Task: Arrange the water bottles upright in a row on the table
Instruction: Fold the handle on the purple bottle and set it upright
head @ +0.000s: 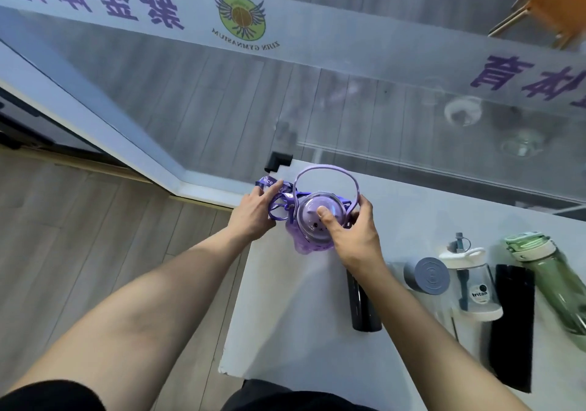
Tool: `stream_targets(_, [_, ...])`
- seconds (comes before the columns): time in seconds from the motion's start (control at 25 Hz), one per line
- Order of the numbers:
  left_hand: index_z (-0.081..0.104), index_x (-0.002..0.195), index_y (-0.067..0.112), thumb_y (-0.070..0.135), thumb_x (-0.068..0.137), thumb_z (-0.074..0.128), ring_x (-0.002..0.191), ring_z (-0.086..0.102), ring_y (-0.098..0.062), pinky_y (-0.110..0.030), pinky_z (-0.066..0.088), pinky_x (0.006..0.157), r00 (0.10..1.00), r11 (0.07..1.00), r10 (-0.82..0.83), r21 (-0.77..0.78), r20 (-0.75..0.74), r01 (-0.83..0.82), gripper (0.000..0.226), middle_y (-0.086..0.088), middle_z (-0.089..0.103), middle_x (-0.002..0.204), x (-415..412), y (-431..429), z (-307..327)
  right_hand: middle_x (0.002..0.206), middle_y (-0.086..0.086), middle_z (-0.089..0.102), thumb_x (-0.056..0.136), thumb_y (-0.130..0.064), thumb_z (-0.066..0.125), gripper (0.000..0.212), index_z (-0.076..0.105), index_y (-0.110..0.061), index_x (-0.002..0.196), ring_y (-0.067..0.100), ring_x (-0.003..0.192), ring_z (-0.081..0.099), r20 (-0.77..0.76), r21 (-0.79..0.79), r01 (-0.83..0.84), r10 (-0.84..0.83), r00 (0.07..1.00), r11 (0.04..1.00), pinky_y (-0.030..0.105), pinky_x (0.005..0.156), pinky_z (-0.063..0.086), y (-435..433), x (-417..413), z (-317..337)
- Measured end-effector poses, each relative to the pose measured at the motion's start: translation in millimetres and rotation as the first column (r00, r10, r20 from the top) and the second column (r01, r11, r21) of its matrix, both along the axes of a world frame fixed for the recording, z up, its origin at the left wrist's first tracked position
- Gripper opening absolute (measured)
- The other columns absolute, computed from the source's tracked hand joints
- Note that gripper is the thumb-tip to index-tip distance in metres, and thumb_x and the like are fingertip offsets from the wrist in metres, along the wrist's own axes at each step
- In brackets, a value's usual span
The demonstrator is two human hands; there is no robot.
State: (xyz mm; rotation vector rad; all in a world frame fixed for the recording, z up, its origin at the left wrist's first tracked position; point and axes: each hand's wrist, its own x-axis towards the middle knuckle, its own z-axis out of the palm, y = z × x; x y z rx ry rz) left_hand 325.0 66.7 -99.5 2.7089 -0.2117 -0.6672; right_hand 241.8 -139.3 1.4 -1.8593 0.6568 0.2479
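Observation:
A purple water bottle [309,220] stands upright near the far left corner of the white table [285,331], seen from above, with a looped handle and a dark purple strap [276,201]. My right hand [352,236] grips its lid, thumb on top. My left hand [253,210] pinches the strap to the bottle's left. Further right lie a black bottle [363,309], a grey bottle [428,275], a clear white-lidded bottle [475,283], a black flat bottle [510,328] and a green bottle [551,280].
A glass wall with purple lettering [348,109] runs just behind the table's far edge. A black corner guard [279,160] caps the table's far left corner. Wooden floor [95,220] lies to the left. An orange chair [551,1] stands beyond the glass.

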Motion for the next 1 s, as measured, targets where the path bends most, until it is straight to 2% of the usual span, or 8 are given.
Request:
stream_targets(0.24, [0.063,0.102,0.013,0.015,0.084,0.062,0.090,0.057,-0.038,-0.037,0.044,0.069,0.999,1.000,-0.010,-0.029,0.040,0.011,0.018,-0.010,0.047,0.093,43,-13,-1,0.136,0.003,0.056,0.080,-0.053,0.078,0.089,0.032,-0.026,0.152,0.021,0.121,0.057,-0.026,0.014,0.009,-0.009,1.000,1.000,0.028,0.101,0.047,0,-3,3])
stream_targets(0.4, [0.069,0.087,0.018,0.006,0.077,0.059,0.079,0.056,-0.026,-0.032,0.045,0.072,0.986,0.951,0.166,-0.268,0.031,-0.152,0.019,-0.004,0.061,0.086,65,-24,16,0.136,0.002,0.056,0.080,-0.052,0.079,0.089,0.033,-0.027,0.152,0.021,0.121,0.058,-0.019,0.021,0.039,-0.039,0.999,0.999,0.030,0.102,0.048,3,-1,2])
stream_targets(0.56, [0.068,0.078,0.014,-0.011,0.079,0.062,0.063,0.058,-0.017,-0.032,0.053,0.070,0.903,0.632,0.197,-0.655,-0.383,-0.415,0.026,0.003,0.068,0.065,81,-63,48,0.123,-0.005,0.062,0.080,-0.055,0.078,0.082,0.037,-0.029,0.146,0.017,0.111,0.062,-0.017,-0.002,0.077,-0.077,0.997,0.997,0.032,0.100,0.050,3,1,-1])
stream_targets(0.68, [0.066,0.083,0.004,-0.013,0.080,0.064,0.064,0.063,-0.026,-0.041,0.060,0.068,0.778,0.425,0.178,-0.666,-0.602,-0.613,0.017,-0.017,0.064,0.074,83,-81,61,0.122,-0.003,0.065,0.082,-0.053,0.076,0.075,0.040,-0.026,0.143,0.014,0.107,0.063,-0.003,0.025,0.141,-0.141,0.990,0.990,0.032,0.099,0.051,-3,7,-1])
stream_targets(0.76, [0.061,0.091,0.002,-0.010,0.086,0.062,0.062,0.056,-0.022,-0.024,0.053,0.056,0.774,0.512,0.186,-0.613,-0.605,-0.602,0.014,-0.013,0.058,0.079,78,-81,65,0.122,-0.005,0.065,0.080,-0.056,0.076,0.077,0.039,-0.029,0.142,0.014,0.107,0.063,0.000,0.017,0.140,-0.140,0.990,0.990,0.032,0.099,0.051,-3,9,-2])
stream_targets(0.84, [0.055,0.098,0.010,0.000,0.091,0.058,0.082,0.043,-0.017,-0.022,0.043,0.062,0.888,0.850,0.080,-0.435,-0.452,-0.298,0.012,-0.004,0.047,0.088,75,-69,60,0.122,-0.006,0.063,0.077,-0.057,0.079,0.080,0.039,-0.030,0.142,0.013,0.107,0.063,0.006,-0.005,0.118,-0.118,0.993,0.993,0.028,0.095,0.051,2,6,-4])
stream_targets(0.88, [0.055,0.097,0.013,0.005,0.086,0.061,0.086,0.042,-0.016,-0.025,0.042,0.068,0.924,0.943,0.049,-0.288,-0.379,-0.168,0.014,-0.001,0.048,0.090,73,-57,53,0.123,-0.004,0.062,0.077,-0.054,0.080,0.081,0.040,-0.029,0.142,0.012,0.107,0.062,0.013,-0.001,0.123,-0.123,0.992,0.992,0.023,0.091,0.049,4,4,-6])
stream_targets(1.0, [0.061,0.116,0.011,0.013,0.076,0.058,0.090,0.063,-0.031,-0.031,0.052,0.079,0.895,0.914,0.300,-0.168,-0.332,-0.369,0.040,-0.007,0.069,0.102,65,-15,38,0.125,-0.001,0.060,0.076,-0.052,0.081,0.088,0.035,-0.028,0.148,0.014,0.111,0.062,0.005,0.033,0.144,-0.144,0.990,0.989,0.020,0.089,0.049,6,1,-7])
